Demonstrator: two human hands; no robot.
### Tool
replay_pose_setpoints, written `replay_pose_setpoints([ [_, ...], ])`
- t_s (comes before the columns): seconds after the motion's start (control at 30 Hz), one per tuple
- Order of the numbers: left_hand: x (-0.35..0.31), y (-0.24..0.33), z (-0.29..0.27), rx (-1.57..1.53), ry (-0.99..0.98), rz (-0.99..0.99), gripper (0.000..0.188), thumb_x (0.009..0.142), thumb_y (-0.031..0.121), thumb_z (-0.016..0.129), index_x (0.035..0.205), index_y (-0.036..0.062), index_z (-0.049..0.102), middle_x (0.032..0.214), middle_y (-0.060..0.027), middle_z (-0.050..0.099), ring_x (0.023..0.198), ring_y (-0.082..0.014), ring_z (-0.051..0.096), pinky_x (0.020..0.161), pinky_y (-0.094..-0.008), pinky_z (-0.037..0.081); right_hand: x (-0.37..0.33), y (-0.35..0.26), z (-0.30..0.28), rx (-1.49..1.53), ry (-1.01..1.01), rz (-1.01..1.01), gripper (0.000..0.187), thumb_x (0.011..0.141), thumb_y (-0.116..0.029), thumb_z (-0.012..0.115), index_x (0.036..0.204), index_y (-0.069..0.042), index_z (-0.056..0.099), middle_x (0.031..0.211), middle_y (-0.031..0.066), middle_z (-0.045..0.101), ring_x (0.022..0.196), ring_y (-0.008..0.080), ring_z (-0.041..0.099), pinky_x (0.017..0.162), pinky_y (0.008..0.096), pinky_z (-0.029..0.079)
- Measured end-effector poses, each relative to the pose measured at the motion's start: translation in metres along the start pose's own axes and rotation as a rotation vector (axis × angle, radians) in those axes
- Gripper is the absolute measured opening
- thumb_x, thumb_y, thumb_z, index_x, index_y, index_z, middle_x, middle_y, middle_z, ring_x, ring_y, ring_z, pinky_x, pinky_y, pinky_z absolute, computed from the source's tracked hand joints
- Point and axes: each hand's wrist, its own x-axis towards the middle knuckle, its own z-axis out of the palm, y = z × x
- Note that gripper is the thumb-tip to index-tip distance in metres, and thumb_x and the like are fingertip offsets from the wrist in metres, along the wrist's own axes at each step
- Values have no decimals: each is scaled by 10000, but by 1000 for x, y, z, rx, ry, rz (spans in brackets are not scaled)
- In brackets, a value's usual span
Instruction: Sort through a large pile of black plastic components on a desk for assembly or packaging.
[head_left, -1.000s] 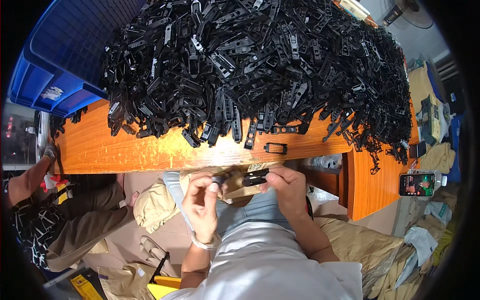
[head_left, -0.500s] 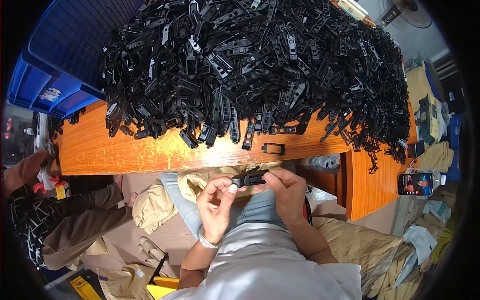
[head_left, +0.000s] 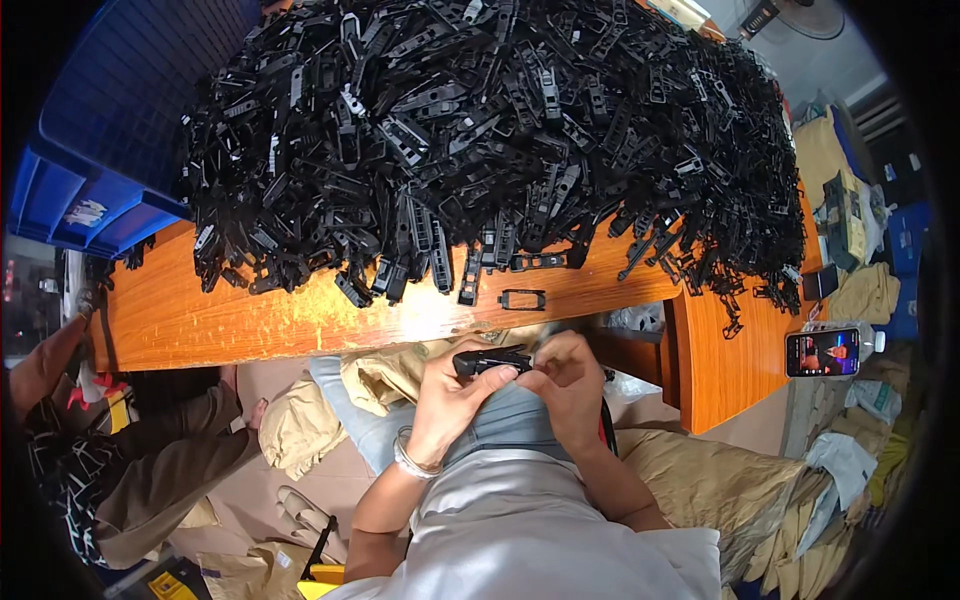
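Above my lap, just off the table's front edge, I hold a long black plastic part (head_left: 492,360) with both hands. My left hand (head_left: 447,398) is closed around its left end, the thumb lying along the near side. At its right end the fingers of my right hand (head_left: 566,392) are bent and pinched together, partly hiding that end. A narrow piece juts up at an angle from the part's top. On the table beyond lies a small black rectangular frame (head_left: 522,291), apart from a large heap of black plastic parts (head_left: 480,140).
The heap covers most of the orange wooden table (head_left: 230,325). A blue crate (head_left: 100,205) stands at the left. A phone (head_left: 822,353) with a lit screen sits beyond the table's right end. Another person's leg (head_left: 175,465) is at the left; brown sacks (head_left: 700,480) lie right of me.
My left thumb has moved along the black part toward its right end. My right fingers have curled in closer, and the part now sits slightly tilted. The view has shifted a little.
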Motion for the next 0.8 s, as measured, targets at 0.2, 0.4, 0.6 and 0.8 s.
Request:
replay_pose_setpoints([
  [0.2,8,-1,15,30,-166,-18,79,805,60,623,773,-7,597,617,24,516,503,-25,412,448,-177,300,-3,-13,-20,58,15,167,151,785,-50,622,901,44,601,832,62,529,690,120,514,590,230,421],
  [0.4,24,-4,42,31,-267,-162,84,812,70,613,763,7,586,567,39,484,479,-17,389,427,-170,269,-6,-14,-46,18,90,47,159,803,-6,594,952,48,603,887,71,547,680,112,531,573,215,442],
  [0.6,31,-1,52,29,-409,-113,100,784,33,634,864,-8,592,658,10,534,551,-41,467,476,-177,353,7,-15,-65,72,24,66,217,766,-24,611,972,44,620,904,78,553,697,124,534,552,217,438],
  [0.8,30,-8,46,65,-438,42,143,767,25,653,893,-13,596,769,-14,557,595,-48,491,529,-179,388,8,-12,-63,133,-35,75,332,737,-175,696,976,43,624,926,84,549,676,134,533,533,228,437],
])
